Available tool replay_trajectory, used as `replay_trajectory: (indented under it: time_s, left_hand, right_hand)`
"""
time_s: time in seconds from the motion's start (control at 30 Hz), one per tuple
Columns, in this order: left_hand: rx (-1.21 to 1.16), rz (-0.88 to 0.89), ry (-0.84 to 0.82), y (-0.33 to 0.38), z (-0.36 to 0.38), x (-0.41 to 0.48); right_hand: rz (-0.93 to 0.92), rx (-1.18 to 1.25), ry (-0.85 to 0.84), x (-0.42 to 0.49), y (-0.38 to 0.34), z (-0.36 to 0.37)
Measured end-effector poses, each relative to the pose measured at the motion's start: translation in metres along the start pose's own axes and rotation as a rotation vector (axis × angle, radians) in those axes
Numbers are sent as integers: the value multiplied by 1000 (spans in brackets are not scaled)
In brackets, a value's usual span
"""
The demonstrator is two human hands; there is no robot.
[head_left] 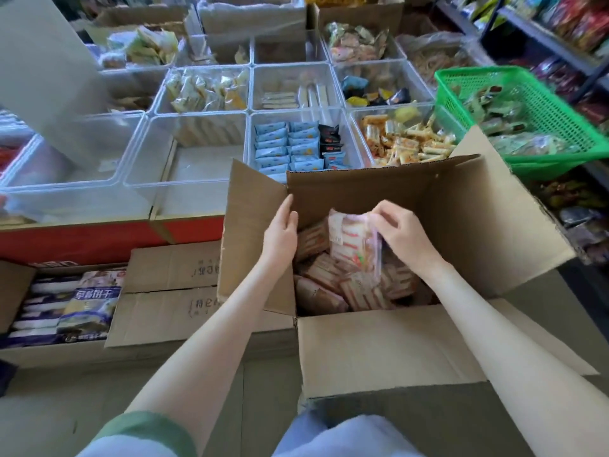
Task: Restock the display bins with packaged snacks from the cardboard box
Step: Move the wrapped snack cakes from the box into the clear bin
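1. The bag of snacks (pixel 352 245) is being pinched at its upper edge by the right hand (pixel 402 235). The fingers and thumb are being kept curled tight on the plastic, and nothing else is being held.
2. The left hand (pixel 281 230) is being rested with straight fingers against the left flap of the cardboard box (pixel 412 192), near its far-left corner. Nothing is being gripped by it.
3. The bag is being held inside the box, close to the far wall, with its lower end touching the loose packets (pixel 326 278) on the box floor.
4. Its long axis is being kept roughly upright, so its bulk is hanging below the grip and slightly to its left, just beside the idle left hand.
5. The display bins (pixel 204 166) are being approached from beyond the far wall. Judging from this, the bag is probably being readied for a lift clear of that wall before being carried forward and left.
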State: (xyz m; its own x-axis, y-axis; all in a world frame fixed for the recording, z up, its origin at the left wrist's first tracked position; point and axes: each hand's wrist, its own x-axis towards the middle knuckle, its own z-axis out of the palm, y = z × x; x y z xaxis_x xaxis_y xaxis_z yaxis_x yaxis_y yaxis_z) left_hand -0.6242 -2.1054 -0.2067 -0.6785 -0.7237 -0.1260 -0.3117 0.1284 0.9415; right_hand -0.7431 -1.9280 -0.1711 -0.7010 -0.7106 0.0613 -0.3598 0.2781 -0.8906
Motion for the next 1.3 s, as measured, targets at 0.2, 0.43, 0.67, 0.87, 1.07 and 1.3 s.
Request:
replay_trajectory:
  time_s: [0.2,0.43,0.67,0.87,1.07,1.3]
  left_hand:
    - [-399,-168,-78,44,-13,-31]
    - [-508,28,-53,50,-113,-47]
    - [-461,22,88,11,-268,-14]
    - [-314,-1,217,-25,-365,35]
    - [-131,93,365,-46,-407,86]
    - [-455,-78,186,-52,-412,129]
  right_hand:
    - [-8,509,219,-11,-58,2]
    - [-25,384,185,6,-108,58]
    - [-98,173,215,64,-175,190]
    - [-24,124,277,108,-206,295]
    - [137,487,108,136,-215,351]
    - [231,577,29,172,-203,367]
